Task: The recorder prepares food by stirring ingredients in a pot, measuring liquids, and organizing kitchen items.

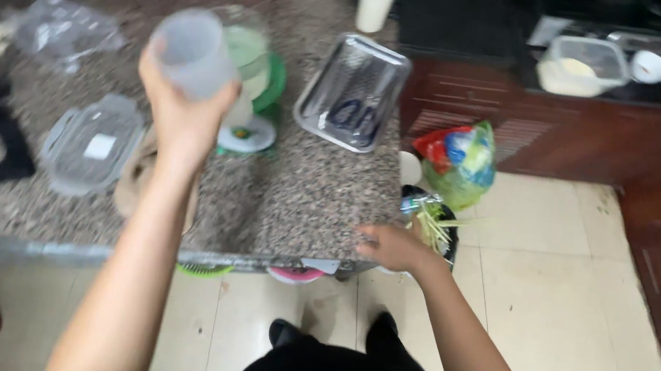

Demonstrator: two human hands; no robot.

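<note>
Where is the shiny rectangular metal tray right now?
In the head view, the rectangular metal tray lies right of centre on the speckled granite counter, near its right edge, beside the green-and-white appliance.

Counter: speckled grey-brown granite counter point(296, 198), the landmark.
Floor: pale cream tiled floor point(565, 292) below and right of the counter.
Cabinet: dark reddish wooden cabinet point(597, 140) right of the counter, beyond the tiles.
Far worktop: black surface point(462, 19) behind the cabinet.
Light: soft, even, indoor.
</note>
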